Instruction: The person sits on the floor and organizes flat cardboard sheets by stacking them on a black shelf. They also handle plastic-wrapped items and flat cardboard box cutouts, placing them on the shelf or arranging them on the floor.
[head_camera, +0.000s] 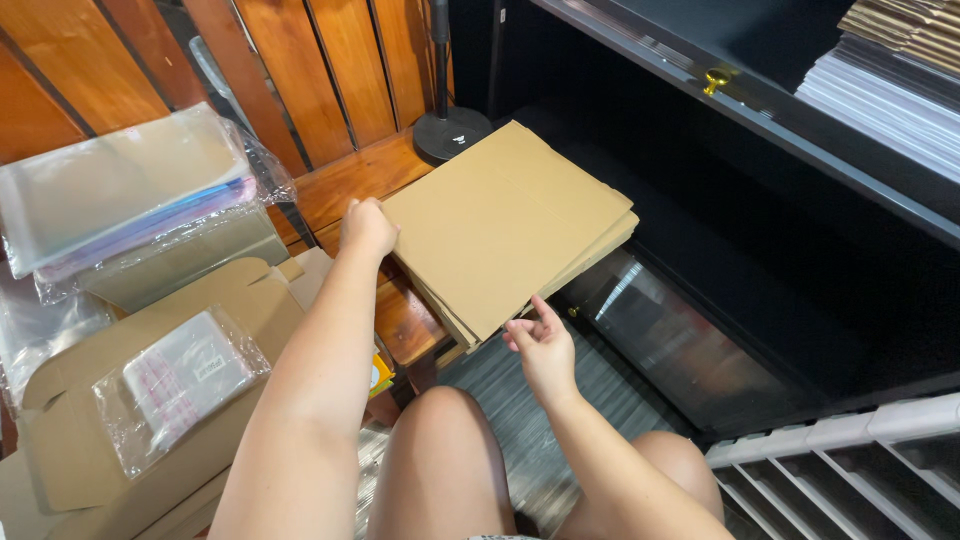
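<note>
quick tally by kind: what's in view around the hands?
Flat cardboard stack held between left hand and right hand: 1
Open cardboard boxes: 1
Clear plastic bag bundles: 2
Black stand base: 1
Total: 5

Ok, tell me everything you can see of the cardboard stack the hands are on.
The cardboard stack is several flat, plain brown sheets, roughly square, slightly fanned so the lower edges show at the near corner. It lies turned cornerwise on a wooden bench, overhanging the bench edge toward a dark cabinet. The left hand grips its left corner; the right hand touches the near corner from below.
</note>
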